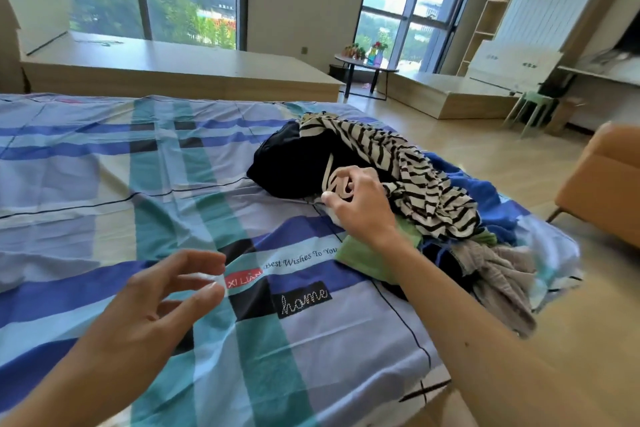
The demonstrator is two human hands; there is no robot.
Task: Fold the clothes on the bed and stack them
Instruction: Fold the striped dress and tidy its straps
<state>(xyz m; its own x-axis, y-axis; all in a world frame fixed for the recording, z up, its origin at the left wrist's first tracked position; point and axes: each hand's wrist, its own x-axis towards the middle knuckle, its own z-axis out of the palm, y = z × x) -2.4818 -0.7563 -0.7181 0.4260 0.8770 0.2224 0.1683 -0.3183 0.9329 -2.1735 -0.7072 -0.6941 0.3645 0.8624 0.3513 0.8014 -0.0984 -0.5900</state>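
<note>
1. The bed [104, 184], under a smooth plaid cotton sheet, spreads wide to my left; room enough to fold there, I judge.
2. The heap of clothes [485, 194] lies along the bed's right edge, its length running from far centre toward the near right corner. Nothing is folded yet.
3. In it are a soft black garment [287, 163] at the far left, a crinkly striped top [408, 163] draped over it, and green cloth [367, 253] and grey knit [502, 274] nearer me.
4. My right hand [353, 201] rests on the heap's left flank, fingers curled round a pale strip [329, 166] on the black garment.
5. My left hand [156, 302] hovers loosely spread, well apart.
</note>
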